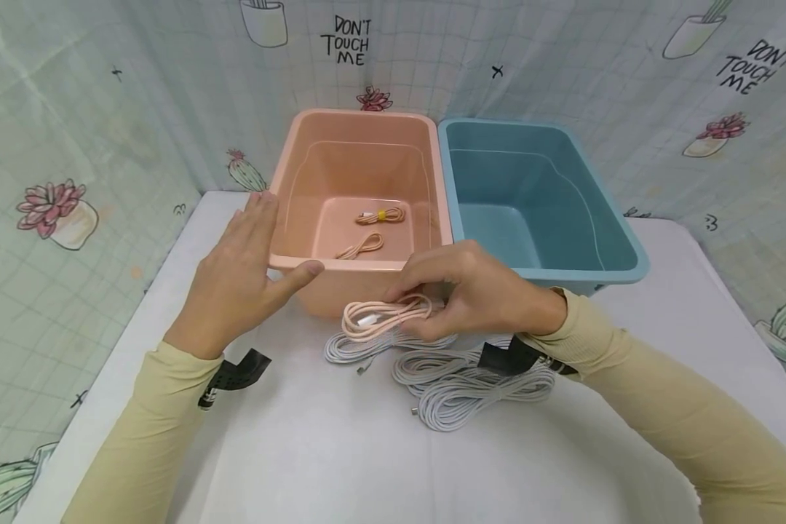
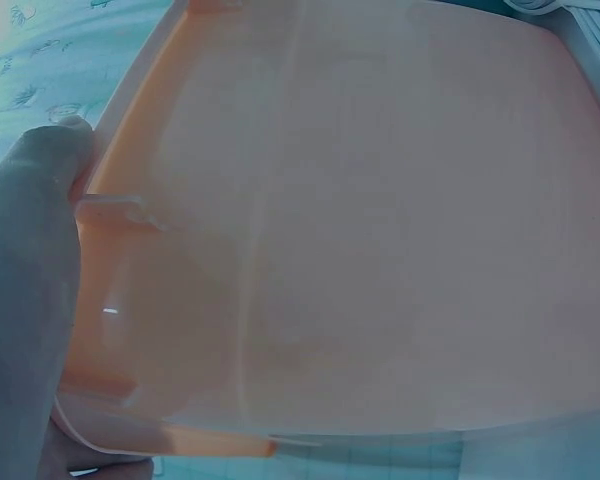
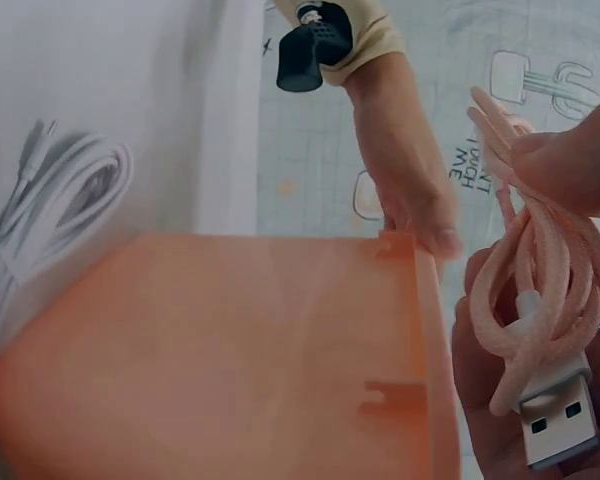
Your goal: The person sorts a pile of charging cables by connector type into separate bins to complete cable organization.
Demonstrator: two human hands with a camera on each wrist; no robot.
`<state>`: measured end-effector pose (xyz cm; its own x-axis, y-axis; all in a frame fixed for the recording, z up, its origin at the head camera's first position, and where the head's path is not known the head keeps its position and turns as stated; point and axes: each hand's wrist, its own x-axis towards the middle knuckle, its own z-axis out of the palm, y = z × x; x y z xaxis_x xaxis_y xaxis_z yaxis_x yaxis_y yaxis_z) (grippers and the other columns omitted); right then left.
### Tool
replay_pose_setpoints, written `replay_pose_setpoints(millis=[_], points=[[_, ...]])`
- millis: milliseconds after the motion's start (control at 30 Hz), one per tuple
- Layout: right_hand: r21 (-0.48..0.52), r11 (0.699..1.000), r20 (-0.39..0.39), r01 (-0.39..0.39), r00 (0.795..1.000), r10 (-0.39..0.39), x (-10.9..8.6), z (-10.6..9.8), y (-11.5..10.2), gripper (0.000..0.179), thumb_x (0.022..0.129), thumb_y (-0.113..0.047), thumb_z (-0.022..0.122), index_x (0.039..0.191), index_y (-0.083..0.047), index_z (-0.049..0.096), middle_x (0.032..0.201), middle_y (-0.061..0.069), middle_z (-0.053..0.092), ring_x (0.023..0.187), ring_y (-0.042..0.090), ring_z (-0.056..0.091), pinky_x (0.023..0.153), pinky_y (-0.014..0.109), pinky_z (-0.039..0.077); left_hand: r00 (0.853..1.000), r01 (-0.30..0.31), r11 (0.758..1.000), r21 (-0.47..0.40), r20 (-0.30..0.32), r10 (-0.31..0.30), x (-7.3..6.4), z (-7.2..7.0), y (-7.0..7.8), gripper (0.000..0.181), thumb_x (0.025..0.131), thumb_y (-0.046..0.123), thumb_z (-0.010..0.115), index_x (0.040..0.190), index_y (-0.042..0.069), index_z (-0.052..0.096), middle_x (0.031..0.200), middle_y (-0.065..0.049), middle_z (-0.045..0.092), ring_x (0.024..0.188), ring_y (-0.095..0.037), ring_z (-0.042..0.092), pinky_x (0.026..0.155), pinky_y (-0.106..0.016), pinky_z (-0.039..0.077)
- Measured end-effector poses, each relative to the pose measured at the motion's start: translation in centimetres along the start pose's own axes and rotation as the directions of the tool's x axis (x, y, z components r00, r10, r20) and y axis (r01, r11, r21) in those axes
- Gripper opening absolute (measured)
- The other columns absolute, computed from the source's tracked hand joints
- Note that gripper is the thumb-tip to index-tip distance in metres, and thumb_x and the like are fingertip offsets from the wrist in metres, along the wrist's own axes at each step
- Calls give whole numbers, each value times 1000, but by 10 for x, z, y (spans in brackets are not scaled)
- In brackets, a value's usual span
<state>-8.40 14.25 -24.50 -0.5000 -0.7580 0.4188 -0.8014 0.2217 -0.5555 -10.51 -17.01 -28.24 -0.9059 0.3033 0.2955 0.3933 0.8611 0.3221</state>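
A coiled pink USB cable (image 1: pixel 383 317) hangs in my right hand (image 1: pixel 481 291), pinched between thumb and fingers just in front of the pink bin's near wall. Its white USB plug (image 3: pixel 558 425) shows up close in the right wrist view. My left hand (image 1: pixel 239 273) rests at the near left corner of the pink bin (image 1: pixel 360 266), fingers straight along the side rim and thumb over the front rim. Inside that bin lie two bundled pink cables, one with a yellow tie (image 1: pixel 391 215) and a smaller loop (image 1: pixel 365 245).
A blue bin (image 1: pixel 544 276) stands right of the pink one, with only its bare inside showing. Several coiled white cables (image 1: pixel 455 407) lie on the white table (image 1: pixel 340 466) below my right hand. A patterned cloth (image 1: pixel 419 65) hangs behind the bins and at both sides.
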Motion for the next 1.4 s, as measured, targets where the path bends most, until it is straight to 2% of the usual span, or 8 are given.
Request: replay_pose_setpoints(millis=[167,300,533,767,933,1167,1400], points=[[-13,1000,-44,13,999,-14,8,-12,0,27,76,-7,86,102,-10,81,96,-1,79,81,4,66,68,20,55,1000,-2,1000,-3,8,2,0,0,0,104,95,67,59,167,9,11,174,-15,19,163,-36,18,126,-63,28],[-26,1000,-54,-5,999,3,18,-21,-1,26,77,-8,87,102,-9,81,98,-1,80,85,5,68,74,20,57,1000,4,1000,-1,12,-4,0,0,1,104,95,68,58,167,9,11,174,-14,18,163,-35,17,127,-61,27],[-21,997,-89,-78,993,76,32,-35,3,25,78,-6,87,102,-11,82,94,-2,78,80,7,65,74,20,57,1000,-4,1000,-15,3,4,0,0,-1,104,95,69,57,167,9,11,174,-13,18,164,-31,15,130,-58,24],[10,988,-134,-156,979,156,45,-47,16,23,81,-3,84,104,-5,80,99,3,79,89,6,72,87,22,61,1000,-17,1000,-16,-4,17,1,2,-2,102,96,67,57,167,9,12,174,-13,18,165,-30,15,131,-55,24],[-49,976,-144,-214,968,205,55,-55,20,22,83,-9,85,105,-7,80,99,3,79,86,7,69,84,19,59,1000,-22,1000,-16,-12,22,0,2,-2,101,96,64,60,167,9,14,174,-14,20,164,-31,16,130,-56,25],[-78,943,-176,-324,935,307,70,-64,27,25,84,-14,85,108,-9,81,104,7,80,85,8,70,81,17,58,1000,0,1000,-19,2,0,0,1,-1,102,95,63,61,167,10,12,175,-13,18,164,-31,15,130,-57,25],[-84,931,-196,-356,922,335,82,-67,36,24,86,-14,82,109,-10,80,105,7,79,83,8,69,79,17,56,1000,-6,1000,-14,1,6,0,1,-1,102,96,64,60,167,10,12,175,-12,18,165,-30,15,130,-56,25]])
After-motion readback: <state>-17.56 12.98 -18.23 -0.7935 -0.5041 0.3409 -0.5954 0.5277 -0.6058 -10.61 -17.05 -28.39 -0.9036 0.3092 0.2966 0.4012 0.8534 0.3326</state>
